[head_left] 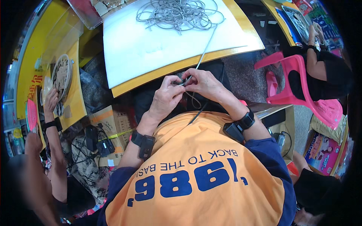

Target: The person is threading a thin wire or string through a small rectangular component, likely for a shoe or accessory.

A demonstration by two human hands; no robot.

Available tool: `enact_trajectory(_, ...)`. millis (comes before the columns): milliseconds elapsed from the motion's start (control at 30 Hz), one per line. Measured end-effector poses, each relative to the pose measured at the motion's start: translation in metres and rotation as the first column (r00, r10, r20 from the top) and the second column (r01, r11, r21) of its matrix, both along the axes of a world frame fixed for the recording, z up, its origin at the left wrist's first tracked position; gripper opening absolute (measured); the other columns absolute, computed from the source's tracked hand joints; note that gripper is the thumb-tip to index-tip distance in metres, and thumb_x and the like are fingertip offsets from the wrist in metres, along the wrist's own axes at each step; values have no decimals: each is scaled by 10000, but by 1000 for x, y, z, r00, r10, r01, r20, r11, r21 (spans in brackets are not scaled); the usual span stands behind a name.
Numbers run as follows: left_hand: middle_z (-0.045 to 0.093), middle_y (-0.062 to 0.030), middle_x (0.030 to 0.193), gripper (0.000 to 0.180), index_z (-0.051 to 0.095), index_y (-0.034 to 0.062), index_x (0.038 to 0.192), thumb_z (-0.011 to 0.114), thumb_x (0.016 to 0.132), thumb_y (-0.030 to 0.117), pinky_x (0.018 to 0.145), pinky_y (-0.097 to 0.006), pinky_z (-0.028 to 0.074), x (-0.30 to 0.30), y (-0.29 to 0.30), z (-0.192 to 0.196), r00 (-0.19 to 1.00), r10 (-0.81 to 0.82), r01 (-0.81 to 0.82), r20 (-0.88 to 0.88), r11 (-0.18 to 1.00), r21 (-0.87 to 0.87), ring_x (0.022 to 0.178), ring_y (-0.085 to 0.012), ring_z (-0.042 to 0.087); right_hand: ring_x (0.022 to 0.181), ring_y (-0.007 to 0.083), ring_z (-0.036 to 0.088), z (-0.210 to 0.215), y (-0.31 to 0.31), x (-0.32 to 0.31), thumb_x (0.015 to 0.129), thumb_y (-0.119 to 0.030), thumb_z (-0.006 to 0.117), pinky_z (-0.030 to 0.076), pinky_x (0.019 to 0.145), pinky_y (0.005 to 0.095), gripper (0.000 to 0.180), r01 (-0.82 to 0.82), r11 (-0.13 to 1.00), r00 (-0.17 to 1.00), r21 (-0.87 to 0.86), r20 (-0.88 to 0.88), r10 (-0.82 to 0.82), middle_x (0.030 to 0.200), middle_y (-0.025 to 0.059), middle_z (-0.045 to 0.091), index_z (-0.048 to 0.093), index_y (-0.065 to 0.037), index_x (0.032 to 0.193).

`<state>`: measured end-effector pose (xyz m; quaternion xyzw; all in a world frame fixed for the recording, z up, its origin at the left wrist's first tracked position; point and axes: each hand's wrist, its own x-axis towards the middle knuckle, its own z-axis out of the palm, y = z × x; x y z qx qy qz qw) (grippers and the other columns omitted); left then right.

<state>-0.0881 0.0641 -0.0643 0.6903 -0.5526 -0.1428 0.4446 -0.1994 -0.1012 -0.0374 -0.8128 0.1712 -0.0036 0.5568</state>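
Cord [207, 48] pinched between my fingertips at the table's [129, 83] edge

My left hand [164, 96] and right hand [205, 83] met just off the near edge of the table, above my lap. My left thumb and curled fingers were closed on the cord, with only a sliver of grey showing at the tips. My right hand had its thumb and forefinger drawn together on the same cord, its fingertips just beside the left ones; that grip was narrow too.

From my right hand the cord ran up over the table edge to a loose grey heap [181, 16], which lay tangled on a white sheet [166, 49] on the table. Below my fingers a small loop [194, 100] hung down, and a dark strand [197, 114] lay against my orange shirt [203, 150]. I wore a black band [143, 144] on my left wrist and another on my right.

To my left, a co-worker's hand [51, 99] was beside a round coil [62, 77]. To my right, another person sat on a pink chair [296, 69], near a pink slipper [271, 84] on the floor.
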Motion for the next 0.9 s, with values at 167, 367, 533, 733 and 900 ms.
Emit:
enact_trajectory(167,537,-112,1058,191,658,32,899,696,736,-61,653,-288,539,1,-5,5,996,3,2,93,999,-46,790,-203,670,733,165,659,-11,-11,7,755,-95,728,513,656,287,313,-4,996,1000,94,8,3,781,98,677,605,11,1022)
enact_trajectory(367,543,-110,1035,206,649,39,901,707,717,-36,635,-324,567,3,-8,3,963,-23,58,269,991,-123,785,-244,672,700,59,570,-17,-9,9,776,-27,695,464,626,219,279,20,978,1000,207,-26,-14,750,14,617,591,1,1034)
enact_trajectory(533,541,-113,1040,232,647,36,908,709,702,-51,635,-335,559,1,-9,2,945,-51,82,322,993,-84,791,-252,668,714,160,635,-19,-5,10,735,-89,694,512,666,293,366,21,1000,1000,8,-10,-21,766,105,651,586,41,1060)
enact_trajectory(733,540,-95,1036,218,631,26,915,694,726,-61,651,-300,548,-1,-8,2,993,38,-35,111,999,-29,741,-220,633,710,82,567,-6,-25,2,816,-56,658,463,639,220,320,104,915,992,390,31,-126,781,4,608,568,3,1118)
enact_trajectory(900,545,-85,949,209,612,18,881,719,717,-53,642,-282,532,-3,-11,10,993,110,-107,46,993,-55,756,-186,619,694,113,555,19,-93,-22,841,-27,650,472,600,223,502,294,487,788,822,81,-611,856,87,599,427,53,1284)
